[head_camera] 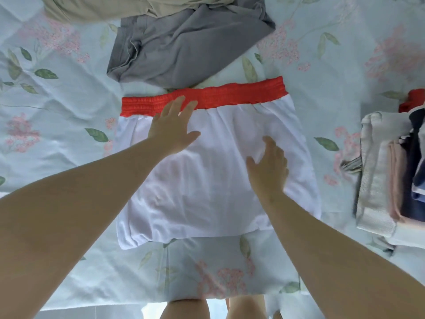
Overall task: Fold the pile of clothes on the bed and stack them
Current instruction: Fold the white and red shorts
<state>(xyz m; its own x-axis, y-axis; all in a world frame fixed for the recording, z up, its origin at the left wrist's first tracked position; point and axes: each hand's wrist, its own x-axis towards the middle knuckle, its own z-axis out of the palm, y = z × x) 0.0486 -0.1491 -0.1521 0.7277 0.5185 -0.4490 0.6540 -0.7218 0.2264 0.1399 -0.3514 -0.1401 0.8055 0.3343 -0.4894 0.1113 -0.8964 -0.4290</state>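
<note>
A white garment (207, 194) with a red elastic waistband (230, 94) lies spread flat on the bed (57, 107), waistband at the far side. My left hand (172, 127) rests flat and open on its upper left part, fingertips reaching the waistband. My right hand (269, 169) lies flat and open on the white cloth right of centre. Behind it sit an unfolded grey garment (184, 49) and a beige garment (103, 8). A stack of folded clothes (388, 171) stands at the right edge.
The floral bedsheet shows bare to the left and along the near edge (207, 284). A red item (414, 100) lies behind the stack at the far right. My legs (184, 309) are visible below the bed edge.
</note>
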